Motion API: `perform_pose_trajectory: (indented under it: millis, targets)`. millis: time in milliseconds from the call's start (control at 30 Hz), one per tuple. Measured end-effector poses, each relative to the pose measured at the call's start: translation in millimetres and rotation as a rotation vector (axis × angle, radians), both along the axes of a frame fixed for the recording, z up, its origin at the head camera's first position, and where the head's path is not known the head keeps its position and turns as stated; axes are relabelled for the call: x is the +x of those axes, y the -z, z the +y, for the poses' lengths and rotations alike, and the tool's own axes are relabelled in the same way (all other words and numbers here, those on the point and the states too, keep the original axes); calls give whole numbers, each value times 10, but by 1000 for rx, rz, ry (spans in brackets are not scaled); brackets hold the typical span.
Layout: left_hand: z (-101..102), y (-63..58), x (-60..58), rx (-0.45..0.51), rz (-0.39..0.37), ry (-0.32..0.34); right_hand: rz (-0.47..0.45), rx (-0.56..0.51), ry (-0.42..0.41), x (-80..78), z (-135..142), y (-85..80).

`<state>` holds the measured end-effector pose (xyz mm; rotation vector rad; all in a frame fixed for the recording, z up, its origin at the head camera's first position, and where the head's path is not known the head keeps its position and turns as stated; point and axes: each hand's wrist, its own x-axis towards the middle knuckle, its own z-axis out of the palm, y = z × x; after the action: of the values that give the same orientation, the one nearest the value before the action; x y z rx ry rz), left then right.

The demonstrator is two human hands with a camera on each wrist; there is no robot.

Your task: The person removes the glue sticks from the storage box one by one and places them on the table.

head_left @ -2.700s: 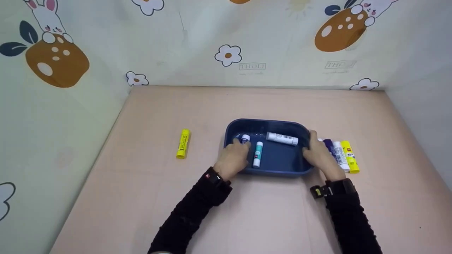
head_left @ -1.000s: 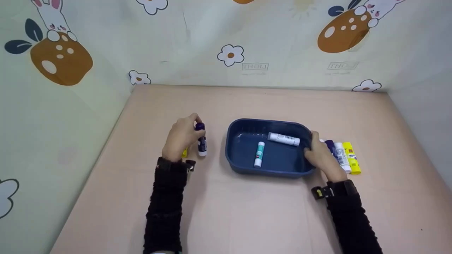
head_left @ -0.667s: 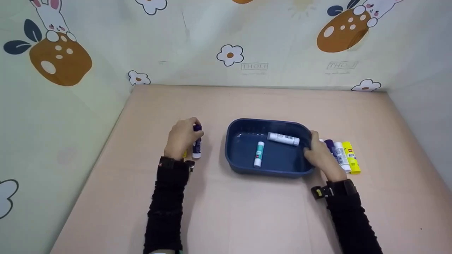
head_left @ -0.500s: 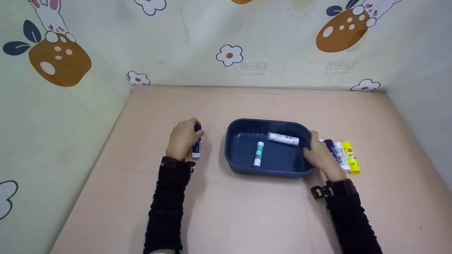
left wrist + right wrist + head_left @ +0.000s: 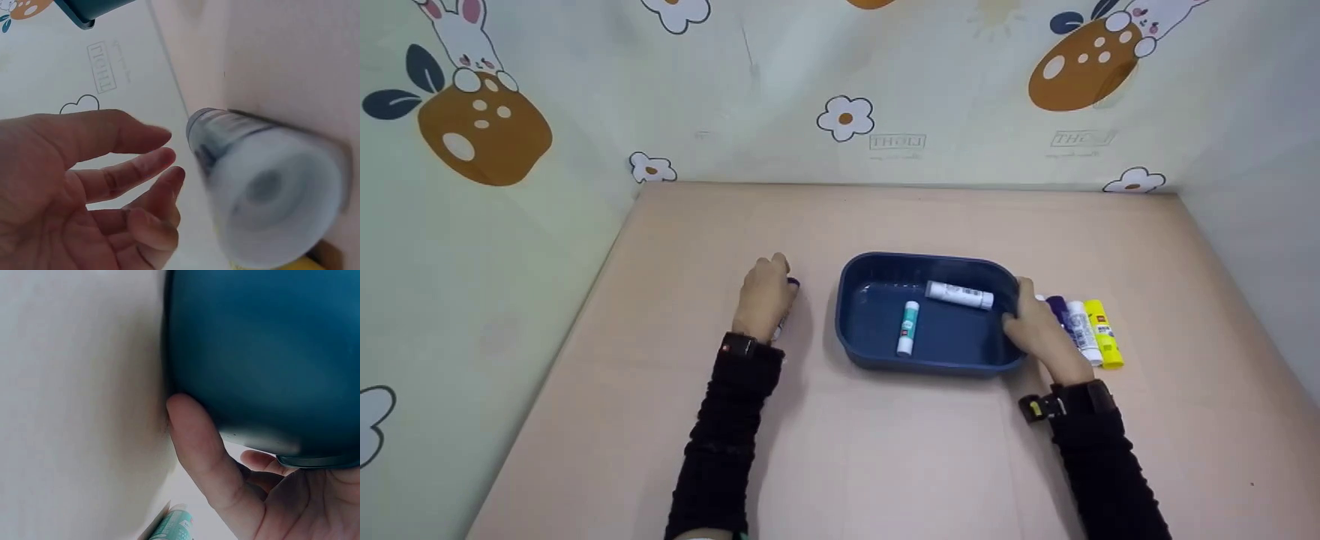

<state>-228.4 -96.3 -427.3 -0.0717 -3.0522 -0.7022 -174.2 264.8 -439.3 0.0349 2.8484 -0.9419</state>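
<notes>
My left hand (image 5: 765, 298) is at the left of the table, over a purple-and-white glue stick (image 5: 270, 197). In the left wrist view the fingers are loosely bent and stand apart from that stick, which lies on its side beside a yellow glue stick (image 5: 304, 264). The head view shows little more than its purple cap. My right hand (image 5: 1044, 330) grips the right end of a dark blue plastic bin (image 5: 934, 367), thumb (image 5: 197, 433) against the wall. Inside the bin lie a white glue stick (image 5: 960, 295) and a teal-and-white glue stick (image 5: 908, 328).
Right of the bin, partly behind my right hand, glue sticks lie side by side: purple (image 5: 1059, 309), white (image 5: 1084, 332) and yellow (image 5: 1104, 334). A teal one (image 5: 174, 526) shows in the right wrist view. A patterned wall covering (image 5: 735, 90) borders the table.
My left hand took the purple glue stick out of the bin, set it down beside the yellow one and let go, then shifted slightly right. The right hand stays on the bin.
</notes>
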Motion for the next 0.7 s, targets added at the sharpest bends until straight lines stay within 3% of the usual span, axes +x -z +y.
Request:
perform_pose_trajectory:
  millis: [300, 700]
  targets:
    - [-21, 27, 1, -41, -99, -1, 2, -7, -4, -1, 3, 6]
    - [-21, -2, 16, -34, -104, -88, -1, -9, -1, -6, 5, 9]
